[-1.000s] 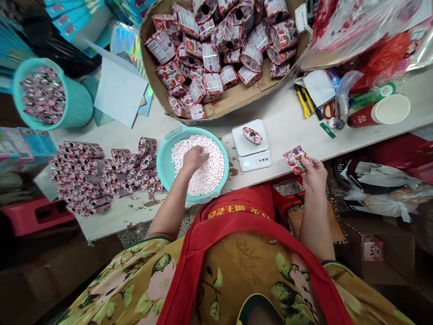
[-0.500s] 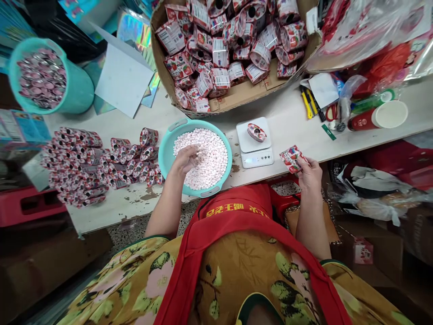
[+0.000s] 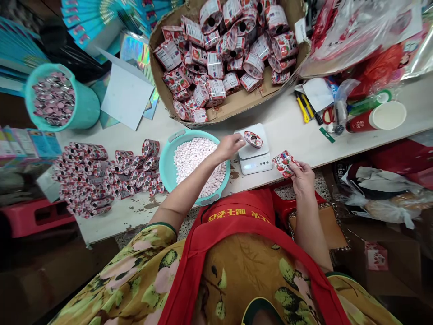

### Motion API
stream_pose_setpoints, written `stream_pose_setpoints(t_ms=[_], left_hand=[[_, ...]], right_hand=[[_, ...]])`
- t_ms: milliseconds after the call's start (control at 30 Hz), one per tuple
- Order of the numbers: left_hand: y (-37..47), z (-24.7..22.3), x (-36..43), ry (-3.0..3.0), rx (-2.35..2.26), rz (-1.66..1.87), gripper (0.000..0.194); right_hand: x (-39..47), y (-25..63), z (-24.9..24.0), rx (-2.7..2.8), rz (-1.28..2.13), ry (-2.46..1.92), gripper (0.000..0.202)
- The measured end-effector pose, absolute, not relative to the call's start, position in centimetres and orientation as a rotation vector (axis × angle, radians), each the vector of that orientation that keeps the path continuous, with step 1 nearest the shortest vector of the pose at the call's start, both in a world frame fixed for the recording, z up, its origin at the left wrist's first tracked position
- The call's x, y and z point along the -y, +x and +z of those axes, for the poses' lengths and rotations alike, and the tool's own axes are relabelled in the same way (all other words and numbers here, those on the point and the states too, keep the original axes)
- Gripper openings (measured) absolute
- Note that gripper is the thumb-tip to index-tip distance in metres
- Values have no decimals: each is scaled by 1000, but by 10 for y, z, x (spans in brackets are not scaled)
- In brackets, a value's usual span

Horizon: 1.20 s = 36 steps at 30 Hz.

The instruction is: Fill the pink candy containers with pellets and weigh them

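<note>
My left hand (image 3: 230, 146) is at the left edge of the white digital scale (image 3: 256, 163), its fingers pinched together beside a red-and-white printed pouch (image 3: 253, 139) that rests on the scale. What those fingers hold, if anything, is too small to make out. Under my left forearm is a teal basin (image 3: 166, 155) of small pale pink candies (image 3: 192, 158). To the right of the scale, my right hand (image 3: 302, 176) grips a flat red strawberry-print packet (image 3: 285, 164) by its edge, over the table's front edge.
Behind the scale stands a cardboard box (image 3: 233, 113) of printed pouches. More pouches (image 3: 88, 180) are stacked at the left, near a teal bucket (image 3: 86, 106). Yellow cutters (image 3: 303, 107), scissors, a red paper cup (image 3: 360, 123) and plastic bags lie at the right.
My left hand has moved right from above the candies to the scale. My right hand still holds the packet and has barely shifted. The whole view has tilted slightly.
</note>
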<state>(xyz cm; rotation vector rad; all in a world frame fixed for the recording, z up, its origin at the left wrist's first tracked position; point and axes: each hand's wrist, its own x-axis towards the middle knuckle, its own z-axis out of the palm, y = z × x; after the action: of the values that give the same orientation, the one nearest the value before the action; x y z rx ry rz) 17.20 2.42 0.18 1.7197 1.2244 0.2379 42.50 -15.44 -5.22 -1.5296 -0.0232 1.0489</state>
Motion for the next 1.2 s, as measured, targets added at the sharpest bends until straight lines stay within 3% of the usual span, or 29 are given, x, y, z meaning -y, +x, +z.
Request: stream_pose_setpoints(t_ms=[100,233,400,500,700,833,1033,1200], left_hand=[[210,-9,-34,2012,-1247,23,16],[218,-18,-39,2105,-1234,-116,38],[220,-15,-36,2352,-1091,-269,25],[209,3,-33,2359,-1193,-287,30],[62,72,5,2078,-1971,179,25],[-64,97,59,1612,-2513,140,32],[-185,61,116,847,-2906,-24,19],[-234,10,142,531,-2784,-13,14]], right_hand=[[156,422,-51,6,1064,-1515,52],[158,422,-51,-22,1070,-1523,49],[153,423,-47,-2,1148,-1477,45],[144,418,-39,31,1242,-1402,41],[115,385,-24,138,1463,-1240,38],[96,346,-12,253,1522,-1271,43],[77,298,8,475,1569,-1345,47],[73,272,20,563,1628,-1380,49]])
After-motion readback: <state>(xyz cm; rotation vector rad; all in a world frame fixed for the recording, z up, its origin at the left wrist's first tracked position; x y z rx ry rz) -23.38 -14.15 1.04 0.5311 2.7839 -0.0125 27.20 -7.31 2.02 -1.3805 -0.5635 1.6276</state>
